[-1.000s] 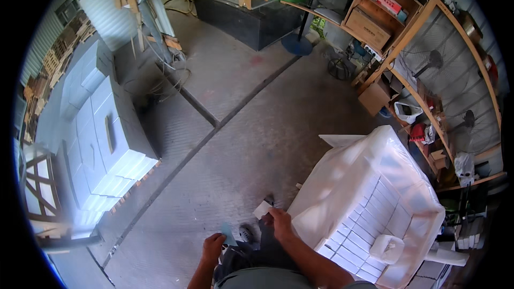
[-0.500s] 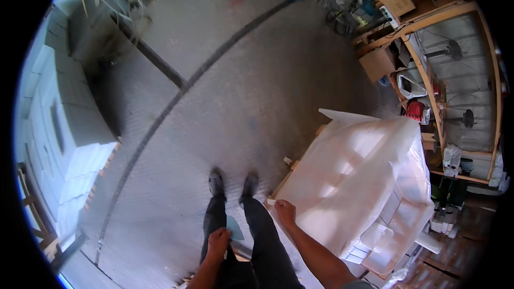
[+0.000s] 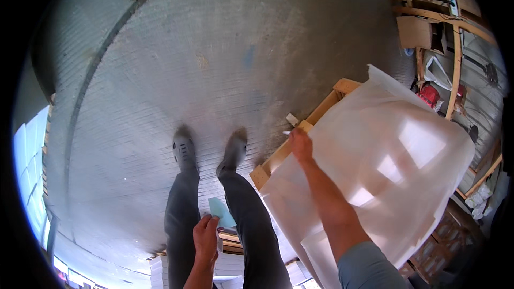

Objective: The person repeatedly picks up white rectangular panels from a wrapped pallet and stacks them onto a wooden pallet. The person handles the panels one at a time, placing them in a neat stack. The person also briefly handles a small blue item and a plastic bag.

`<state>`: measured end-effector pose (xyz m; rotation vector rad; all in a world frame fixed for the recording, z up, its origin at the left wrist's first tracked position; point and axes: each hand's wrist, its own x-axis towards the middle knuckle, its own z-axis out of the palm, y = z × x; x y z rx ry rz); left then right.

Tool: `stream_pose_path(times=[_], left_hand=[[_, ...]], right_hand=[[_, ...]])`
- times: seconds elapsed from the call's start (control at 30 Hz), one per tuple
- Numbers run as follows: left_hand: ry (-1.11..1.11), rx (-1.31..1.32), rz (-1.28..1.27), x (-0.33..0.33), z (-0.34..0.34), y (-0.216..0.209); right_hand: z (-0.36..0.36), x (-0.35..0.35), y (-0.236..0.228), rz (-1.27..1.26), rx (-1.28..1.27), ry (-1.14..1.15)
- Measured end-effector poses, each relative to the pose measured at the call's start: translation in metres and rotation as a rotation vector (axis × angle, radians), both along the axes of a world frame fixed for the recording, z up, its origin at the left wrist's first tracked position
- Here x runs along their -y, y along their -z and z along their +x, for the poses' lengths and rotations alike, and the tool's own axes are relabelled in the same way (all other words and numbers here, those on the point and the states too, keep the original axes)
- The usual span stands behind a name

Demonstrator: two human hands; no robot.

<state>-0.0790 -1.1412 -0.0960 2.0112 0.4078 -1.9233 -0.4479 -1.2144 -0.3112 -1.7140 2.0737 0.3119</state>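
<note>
My left hand (image 3: 206,238) pinches a pale blue-green sheet (image 3: 221,212), seemingly paper or thin card, in front of my legs. A white bit shows just below that hand, too small to name. My right hand (image 3: 302,144) is closed around a small white piece (image 3: 286,132) whose end pokes out past the fingers; its kind cannot be made out. That hand hovers over or touches the left edge of a pallet load covered with translucent plastic film (image 3: 369,144). Along this edge the wooden pallet (image 3: 279,156) sticks out from under the film.
A small pale block (image 3: 292,120) lies against the pallet's side. Wooden shelving (image 3: 456,69) with a cardboard box (image 3: 415,32) and a red item (image 3: 429,96) stands at the right. White stacked blocks (image 3: 29,152) are at the far left. A dark groove (image 3: 88,77) curves across the concrete floor (image 3: 176,64).
The view has tilted down and come nearer to the film-covered load. My right hand has moved farther along the pallet's edge, still with the white piece. My left hand keeps the blue-green sheet.
</note>
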Motion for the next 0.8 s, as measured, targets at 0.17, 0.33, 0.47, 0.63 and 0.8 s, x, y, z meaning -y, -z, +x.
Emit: stream_pose_path(times=[0.17,0.33,0.47,0.63,0.8], left_hand=[[-0.001,-0.012,0.114,0.033,-0.015,-0.002],[-0.057,-0.069,0.161,0.041,-0.024,-0.003],[-0.034,-0.075,0.171,0.038,-0.026,0.001],[-0.037,-0.055,0.143,0.044,-0.033,0.001],[-0.031,-0.06,0.157,0.045,-0.037,0.002]], right_hand=[[-0.055,0.023,0.052,0.175,-0.189,-0.237],[-0.086,0.005,0.079,0.197,-0.222,-0.351],[-0.095,-0.007,0.091,0.124,-0.233,-0.416],[-0.092,-0.021,0.076,0.219,-0.38,-0.588],[-0.085,-0.021,0.064,0.229,-0.432,-0.563]])
